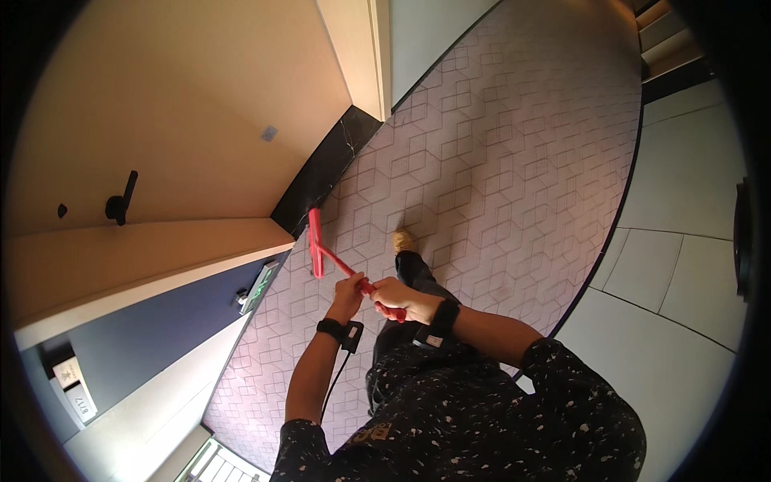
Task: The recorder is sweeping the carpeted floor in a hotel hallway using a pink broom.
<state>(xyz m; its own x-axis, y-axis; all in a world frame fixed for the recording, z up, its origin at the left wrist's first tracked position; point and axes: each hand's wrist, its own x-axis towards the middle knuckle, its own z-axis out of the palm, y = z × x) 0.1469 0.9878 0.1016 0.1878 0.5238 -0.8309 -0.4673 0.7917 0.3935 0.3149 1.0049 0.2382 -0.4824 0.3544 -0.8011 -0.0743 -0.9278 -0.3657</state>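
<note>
A red long-handled floor tool (316,244), a broom or flat mop, rests with its narrow head on the patterned carpet (482,175), close to the black marble threshold of a doorway. My left hand (348,296) grips the red handle on the side nearer the head. My right hand (397,298) is closed round the handle near its end, beside the left. Both wrists wear black straps with small devices, and a cable runs down from the left one. Bristles or pad under the head cannot be made out.
A wooden door (181,108) with a black lever handle (124,199) stands at the left, above the black marble threshold (331,162). A green lit sign (260,288) is low on the dark wall. Pale wall panels (680,181) line the right. My shoe (403,241) is on the carpet.
</note>
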